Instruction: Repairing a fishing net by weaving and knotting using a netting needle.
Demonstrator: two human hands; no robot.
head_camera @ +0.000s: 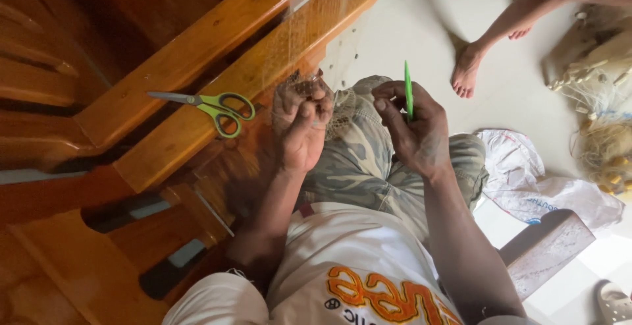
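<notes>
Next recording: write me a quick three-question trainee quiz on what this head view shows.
1. True or false: the scissors lie on the wooden bench.
2. What does the right hand hold? A) a green needle B) a knife C) a spoon
3. What does the left hand grip?

Key: 1 true. 2 A. 3 a bunch of fine netting.

Left hand [303,124] raised over lap, fingers bunched closed, right hand [413,127] beside it, thumb and forefinger pinched, both forearms bare
</notes>
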